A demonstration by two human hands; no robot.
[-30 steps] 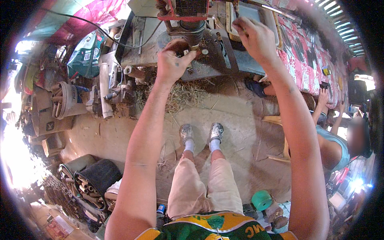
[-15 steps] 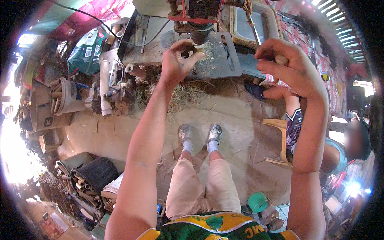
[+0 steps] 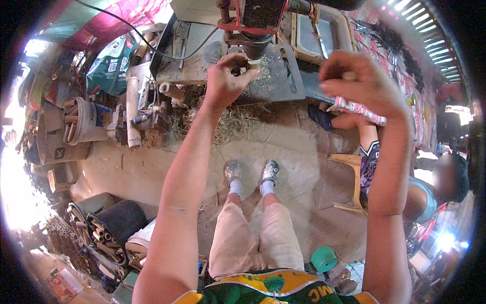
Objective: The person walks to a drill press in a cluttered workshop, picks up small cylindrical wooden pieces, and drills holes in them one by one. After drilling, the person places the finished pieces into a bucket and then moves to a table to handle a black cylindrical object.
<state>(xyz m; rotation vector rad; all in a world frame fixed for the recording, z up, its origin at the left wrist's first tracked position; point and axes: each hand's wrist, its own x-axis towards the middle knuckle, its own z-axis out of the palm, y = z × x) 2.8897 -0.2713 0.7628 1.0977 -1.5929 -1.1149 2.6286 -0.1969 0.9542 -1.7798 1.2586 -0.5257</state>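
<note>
My left hand reaches to the work plate with thumb and fingers curved around a short, pale, ring-ended piece. It holds this piece directly beneath the black chuck of a red drill press. The dark plate under it carries pale shavings. Raised to the right, my right hand is smeared by motion. Its fingers curl around a small light-brown, round-ended piece, mostly hidden. A thin metal rod lies just left of that hand.
A rectangular tray stands behind the plate. Shavings heap on the floor below. At right a person sits by a yellow chair. Buckets of cut tubes stand at lower left, a green round container at lower right.
My right hand has shifted slightly left and is now blurred. The left hand keeps its hold beneath the chuck. The whole view has moved a little.
</note>
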